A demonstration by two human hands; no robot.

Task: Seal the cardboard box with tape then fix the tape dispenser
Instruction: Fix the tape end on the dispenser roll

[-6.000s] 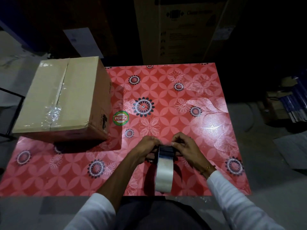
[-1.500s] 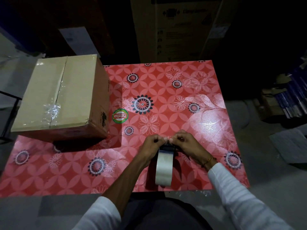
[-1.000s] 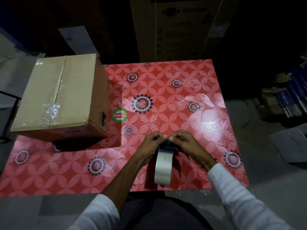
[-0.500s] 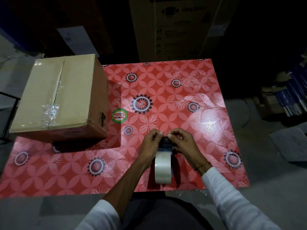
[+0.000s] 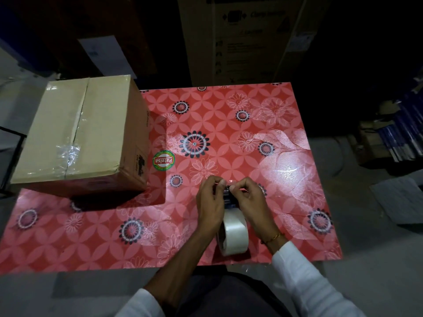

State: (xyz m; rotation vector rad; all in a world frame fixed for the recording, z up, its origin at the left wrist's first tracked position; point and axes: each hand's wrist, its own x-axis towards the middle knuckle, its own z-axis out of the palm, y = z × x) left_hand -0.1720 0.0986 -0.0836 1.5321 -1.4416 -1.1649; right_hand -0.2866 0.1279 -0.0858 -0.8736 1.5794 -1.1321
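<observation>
Head view: your left hand [image 5: 211,200] and right hand [image 5: 250,199] both pinch the tape dispenser [image 5: 231,219] between them at the bench's [image 5: 263,124] near edge; the taped cardboard box [image 5: 79,136] sits far left.

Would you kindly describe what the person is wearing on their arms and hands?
Both arms have white long sleeves; the left sleeve is pushed well up the forearm, the right sleeve reaches the wrist. A thin gold bracelet circles the right wrist. Both hands are bare, without gloves.

A dim room with a grey floor [image 5: 370,259]. The desk [image 5: 263,124] wears a glossy red floral cover. A tall printed carton [image 5: 247,40] stands in shadow beyond it.
</observation>
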